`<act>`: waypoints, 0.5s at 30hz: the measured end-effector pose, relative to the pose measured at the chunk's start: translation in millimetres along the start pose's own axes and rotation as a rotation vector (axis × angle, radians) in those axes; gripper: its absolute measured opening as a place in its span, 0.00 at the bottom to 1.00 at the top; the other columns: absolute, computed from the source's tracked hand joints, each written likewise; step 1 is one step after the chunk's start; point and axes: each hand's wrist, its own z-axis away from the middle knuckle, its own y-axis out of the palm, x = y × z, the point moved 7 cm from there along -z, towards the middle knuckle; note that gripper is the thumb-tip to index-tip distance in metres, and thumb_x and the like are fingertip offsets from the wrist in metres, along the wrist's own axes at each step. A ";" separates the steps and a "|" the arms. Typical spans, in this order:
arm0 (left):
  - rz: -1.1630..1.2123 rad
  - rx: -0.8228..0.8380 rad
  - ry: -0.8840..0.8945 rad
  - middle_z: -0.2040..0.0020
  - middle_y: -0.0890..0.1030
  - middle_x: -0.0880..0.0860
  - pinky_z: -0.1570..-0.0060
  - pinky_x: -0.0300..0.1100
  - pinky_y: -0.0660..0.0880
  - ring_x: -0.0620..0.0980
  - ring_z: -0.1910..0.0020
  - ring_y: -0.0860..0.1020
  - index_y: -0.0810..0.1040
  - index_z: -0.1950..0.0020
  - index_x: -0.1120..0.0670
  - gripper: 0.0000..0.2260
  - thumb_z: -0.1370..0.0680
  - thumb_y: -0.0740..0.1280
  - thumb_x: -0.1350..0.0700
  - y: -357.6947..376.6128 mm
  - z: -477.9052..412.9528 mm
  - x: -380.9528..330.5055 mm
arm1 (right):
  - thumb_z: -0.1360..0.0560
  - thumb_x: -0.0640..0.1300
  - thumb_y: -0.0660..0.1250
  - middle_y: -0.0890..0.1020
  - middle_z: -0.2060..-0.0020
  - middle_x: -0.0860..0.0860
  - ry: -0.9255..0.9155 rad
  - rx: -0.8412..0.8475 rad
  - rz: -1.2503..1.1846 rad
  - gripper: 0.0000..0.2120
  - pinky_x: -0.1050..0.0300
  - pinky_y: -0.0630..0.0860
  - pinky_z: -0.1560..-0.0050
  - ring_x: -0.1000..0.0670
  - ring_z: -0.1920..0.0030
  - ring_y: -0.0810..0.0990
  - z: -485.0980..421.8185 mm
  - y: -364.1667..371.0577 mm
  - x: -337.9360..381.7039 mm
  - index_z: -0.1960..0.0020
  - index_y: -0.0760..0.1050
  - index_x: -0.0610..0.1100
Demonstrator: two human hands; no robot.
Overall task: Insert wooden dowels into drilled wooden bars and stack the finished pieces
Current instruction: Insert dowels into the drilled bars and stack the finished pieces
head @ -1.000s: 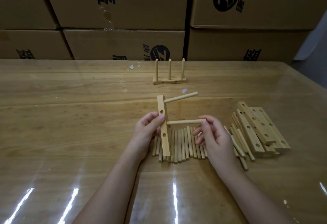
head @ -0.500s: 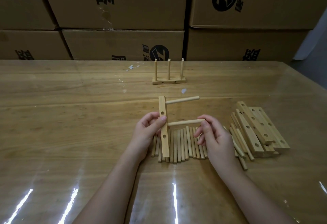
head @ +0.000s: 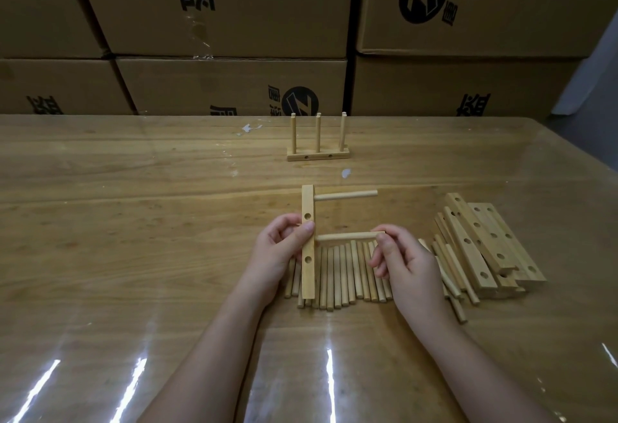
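Dowel (head: 344, 237) two is meeting the bar (head: 308, 275), left hand (head: 277, 250) fingers gripping it, right hand (head: 406, 264) pinching the dowel, straight push needed next I reckon.

The left forearm (head: 207, 355) and right forearm (head: 468, 362) are bare to the near edge; the left hand (head: 277, 248) and right hand (head: 404, 265) likewise (nails trimmed short).

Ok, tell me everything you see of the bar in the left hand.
The bar is pale square-edged wood, vertical in view, two holes facing the camera. The left hand grips its middle. One dowel juts right from its top; a second dowel, pinched by the right hand, meets its middle. Loose dowels lie beneath.
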 end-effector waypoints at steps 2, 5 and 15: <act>-0.004 0.000 0.002 0.54 0.78 0.60 0.57 0.47 0.75 0.56 0.58 0.75 0.78 0.45 0.58 0.20 0.32 0.71 0.49 0.5 0.4 -0.3 | 0.22 0.44 0.59 0.79 0.68 0.53 -0.003 -0.004 0.023 0.10 0.59 0.75 0.68 0.55 0.71 0.76 0.1 -0.5 1.0 0.52 0.75 0.58; -0.010 0.008 0.004 0.59 0.80 0.56 0.60 0.44 0.75 0.50 0.62 0.77 0.78 0.47 0.57 0.18 0.32 0.70 0.49 1.4 0.7 -1.6 | 0.22 0.43 0.59 0.77 0.71 0.51 -0.009 -0.015 0.056 0.10 0.53 0.72 0.72 0.52 0.74 0.73 0.9 -1.4 2.6 0.53 0.74 0.57; -0.011 0.018 -0.008 0.58 0.79 0.58 0.62 0.42 0.75 0.50 0.63 0.76 0.78 0.46 0.58 0.18 0.31 0.70 0.49 2.1 2.3 -2.9 | 0.22 0.43 0.59 0.72 0.74 0.53 -0.015 -0.005 0.200 0.08 0.53 0.73 0.67 0.55 0.72 0.73 0.5 -1.7 2.3 0.52 0.77 0.46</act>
